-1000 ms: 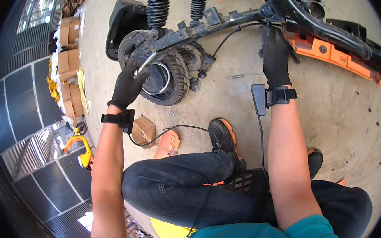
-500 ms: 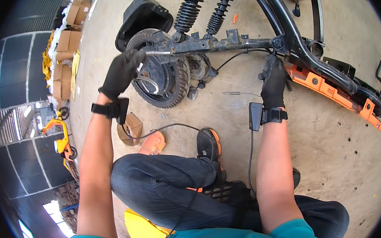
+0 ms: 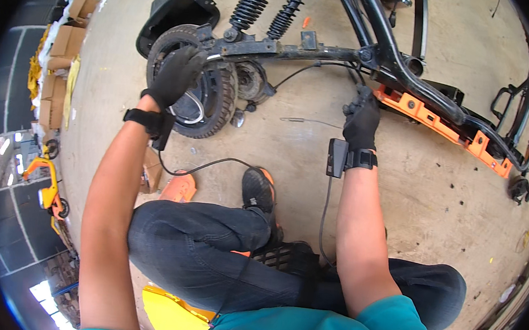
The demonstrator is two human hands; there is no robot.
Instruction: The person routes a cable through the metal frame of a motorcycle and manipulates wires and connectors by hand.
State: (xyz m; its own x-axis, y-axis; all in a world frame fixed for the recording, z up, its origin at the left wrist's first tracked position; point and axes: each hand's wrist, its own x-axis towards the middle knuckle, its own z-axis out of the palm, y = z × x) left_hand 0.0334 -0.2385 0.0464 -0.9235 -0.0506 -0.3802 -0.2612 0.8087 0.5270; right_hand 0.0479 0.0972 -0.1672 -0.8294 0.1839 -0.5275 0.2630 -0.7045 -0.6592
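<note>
1. The left hand, in a dark glove, has its fingers curled around a silver tube, which pokes out at the fingertips, by the end of the frame's bar. How firm the squeeze is, I cannot tell from here.
2. Just below that grip, a silver loop hangs in front of the wheel; whether it is one piece with the tube, I cannot tell. The wheel sits behind the hand, its tyre showing on both sides.
3. Up and right of the left grip, two springs rise from the frame, whose bar runs across toward the other hand.
4. The right hand, gloved too, is raised just under the frame with its fingers bent. I cannot tell whether it grasps anything; the fingertips are hard to make out against the dark parts.
5. Right of that hand, an orange panel runs along the frame's underside.
6. Left of the right hand, a thin rod lies on the floor.
7. Above and left of the left grip stands a black box; below that grip lie a carton and an orange piece.
</note>
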